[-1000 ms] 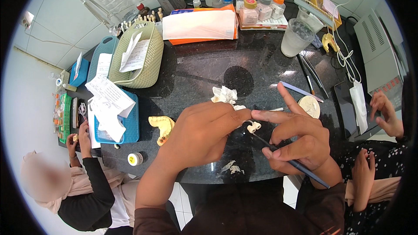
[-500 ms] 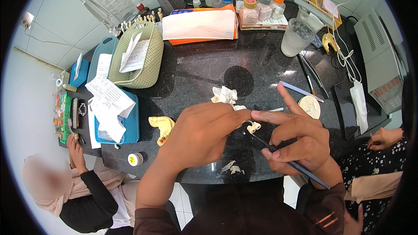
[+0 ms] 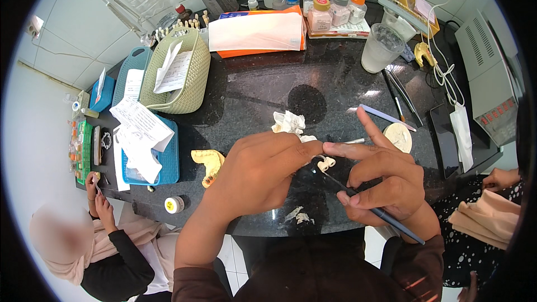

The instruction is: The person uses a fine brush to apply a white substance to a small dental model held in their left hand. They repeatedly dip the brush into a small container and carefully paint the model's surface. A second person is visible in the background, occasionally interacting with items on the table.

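- Black shiny stone is what the worktop (image 3: 335, 67) is made of, and two hands are held over its near edge.
- A small white tooth piece (image 3: 325, 163) is pinched in the fingertips of the left hand (image 3: 263, 170), just above the near edge.
- A thin dark brush (image 3: 380, 212) is gripped by the curled fingers of the right hand (image 3: 386, 182); its first finger is pointed up, and its tip is touched to the left thumb.
- The brush tip is held right beside the tooth piece.
- A crumpled white tissue (image 3: 288, 121) is seen just behind the hands.
- A yellow tooth mould (image 3: 208, 163) is laid left of the left hand.
- A green basket (image 3: 193, 86) with papers is set at the far left.
- A clear cup (image 3: 381, 48) is stood near the far right edge.
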Demonstrator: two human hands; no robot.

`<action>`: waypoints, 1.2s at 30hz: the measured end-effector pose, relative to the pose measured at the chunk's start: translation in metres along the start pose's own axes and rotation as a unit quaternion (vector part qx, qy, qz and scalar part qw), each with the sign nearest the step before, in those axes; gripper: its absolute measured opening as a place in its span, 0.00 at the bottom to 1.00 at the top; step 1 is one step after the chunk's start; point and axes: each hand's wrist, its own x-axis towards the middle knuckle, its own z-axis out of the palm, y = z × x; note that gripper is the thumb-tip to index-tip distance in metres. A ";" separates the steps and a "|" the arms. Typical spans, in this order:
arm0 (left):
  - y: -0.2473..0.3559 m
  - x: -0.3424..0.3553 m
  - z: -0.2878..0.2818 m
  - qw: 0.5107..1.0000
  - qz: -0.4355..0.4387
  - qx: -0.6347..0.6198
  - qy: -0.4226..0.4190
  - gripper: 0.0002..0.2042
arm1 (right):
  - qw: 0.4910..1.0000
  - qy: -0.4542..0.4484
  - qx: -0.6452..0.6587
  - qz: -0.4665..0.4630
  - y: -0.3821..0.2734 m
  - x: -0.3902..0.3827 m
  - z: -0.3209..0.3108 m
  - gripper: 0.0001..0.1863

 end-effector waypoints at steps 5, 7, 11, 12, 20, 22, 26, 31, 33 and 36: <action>0.001 0.002 -0.001 1.000 -0.006 -0.012 -0.006 0.20 | 1.000 -0.005 0.009 0.004 0.000 0.001 -0.002 0.17; 0.004 0.002 -0.001 0.998 -0.029 -0.051 -0.010 0.19 | 1.000 -0.006 0.021 0.007 -0.001 0.000 -0.004 0.17; 0.010 -0.002 0.000 0.984 -0.103 -0.143 -0.017 0.14 | 0.999 0.034 0.031 -0.014 0.002 0.000 -0.002 0.15; 0.010 -0.002 0.000 0.981 -0.117 -0.156 -0.020 0.13 | 0.998 0.049 0.030 -0.017 0.002 -0.001 0.001 0.15; 0.019 0.001 0.002 0.929 -0.214 -0.295 -0.055 0.08 | 0.997 0.069 0.020 -0.036 0.010 -0.007 0.006 0.17; 0.019 0.000 0.003 0.922 -0.218 -0.314 -0.062 0.08 | 0.996 0.075 0.024 -0.032 0.010 -0.007 0.007 0.17; 0.021 0.000 0.004 0.894 -0.255 -0.362 -0.064 0.08 | 0.998 0.064 0.008 -0.025 0.009 -0.007 0.007 0.18; 0.023 0.000 0.005 0.861 -0.285 -0.418 -0.059 0.08 | 0.996 0.086 0.004 -0.022 0.011 -0.008 0.009 0.14; 0.022 0.000 0.006 0.858 -0.287 -0.422 -0.063 0.09 | 0.996 0.084 -0.006 -0.029 0.013 -0.009 0.010 0.14; 0.021 -0.001 0.007 0.852 -0.289 -0.431 -0.062 0.09 | 0.997 0.073 -0.018 -0.036 0.015 -0.010 0.008 0.13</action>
